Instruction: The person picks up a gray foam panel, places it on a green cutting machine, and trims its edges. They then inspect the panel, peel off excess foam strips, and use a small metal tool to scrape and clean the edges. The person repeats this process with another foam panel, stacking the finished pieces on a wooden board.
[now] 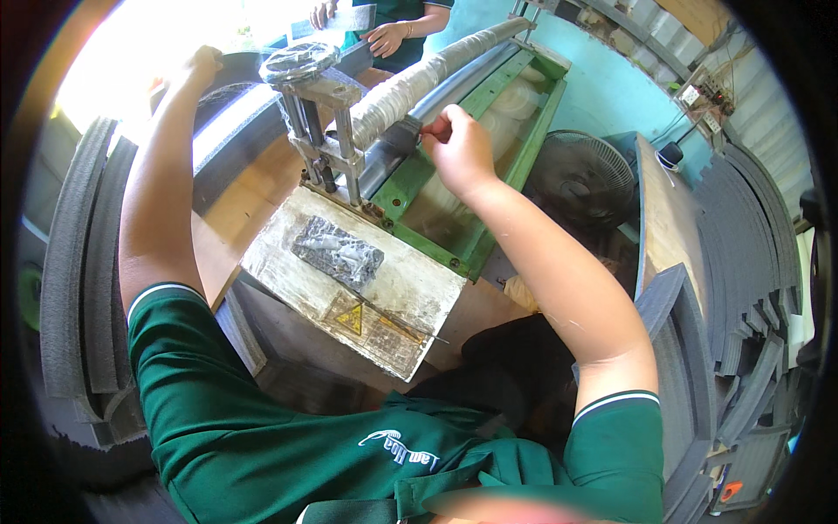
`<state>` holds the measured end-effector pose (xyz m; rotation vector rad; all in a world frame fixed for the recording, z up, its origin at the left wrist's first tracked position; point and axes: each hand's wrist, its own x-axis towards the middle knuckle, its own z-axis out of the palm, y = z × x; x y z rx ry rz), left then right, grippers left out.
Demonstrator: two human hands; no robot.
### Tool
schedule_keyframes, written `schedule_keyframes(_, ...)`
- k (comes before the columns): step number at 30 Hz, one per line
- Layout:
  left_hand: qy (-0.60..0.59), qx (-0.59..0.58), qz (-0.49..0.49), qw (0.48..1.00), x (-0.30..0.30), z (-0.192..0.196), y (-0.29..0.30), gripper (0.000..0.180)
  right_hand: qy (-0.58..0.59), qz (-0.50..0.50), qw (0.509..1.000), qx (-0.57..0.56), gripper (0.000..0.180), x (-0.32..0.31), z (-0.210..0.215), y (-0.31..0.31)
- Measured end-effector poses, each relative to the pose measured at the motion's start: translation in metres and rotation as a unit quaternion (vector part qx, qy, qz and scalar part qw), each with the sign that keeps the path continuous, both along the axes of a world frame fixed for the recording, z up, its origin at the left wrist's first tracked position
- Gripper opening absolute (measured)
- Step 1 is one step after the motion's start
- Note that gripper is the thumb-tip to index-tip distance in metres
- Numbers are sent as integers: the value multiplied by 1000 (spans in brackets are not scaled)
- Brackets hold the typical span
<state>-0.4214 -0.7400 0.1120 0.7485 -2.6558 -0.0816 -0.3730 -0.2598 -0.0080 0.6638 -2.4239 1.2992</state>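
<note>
Two hands up: right hand (460, 150) grip pinching dark brush (400, 137) against roller (419, 80); left hand (197, 68) grip unclear in glare.

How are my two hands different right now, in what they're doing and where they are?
The right hand pinches a small dark brush against the long wrapped roller; the left hand reaches farther out, over grey foam strips, in glare, its grip unclear. The right hand is sharply visible, the left washed out. Both arms have green sleeves.
</note>
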Motion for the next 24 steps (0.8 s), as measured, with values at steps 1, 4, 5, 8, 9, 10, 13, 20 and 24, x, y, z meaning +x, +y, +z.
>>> schedule_keyframes(1,-4,-19,0,1000,-1,4,-8,45,5,-5,1000,-6,15,-3,-2,-6)
schedule_keyframes(4,-15,-24,-9,1000,8,13,-43,44,9,18,997,-74,10,-6,-6,-11)
schedule_keyframes(5,-18,-45,-10,999,13,17,-57,44,0,18,995,-95,10,-5,-7,-8)
schedule_keyframes(8,-25,-52,-183,981,46,50,-111,44,10,58,991,-124,11,1,1,23)
schedule_keyframes(9,-16,-43,-229,972,59,65,-127,44,16,72,989,-129,12,3,6,38)
schedule_keyframes(10,-21,-43,-234,971,72,81,-140,44,5,61,991,-119,13,7,12,54)
schedule_keyframes(13,-24,-122,-229,965,111,119,-157,45,-7,73,989,-127,14,15,35,95)
schedule_keyframes(20,107,-75,-285,949,177,123,-79,41,26,89,985,-149,9,43,103,131)
schedule_keyframes(24,148,-34,-350,925,181,113,-8,40,250,52,967,-19,19,70,140,123)
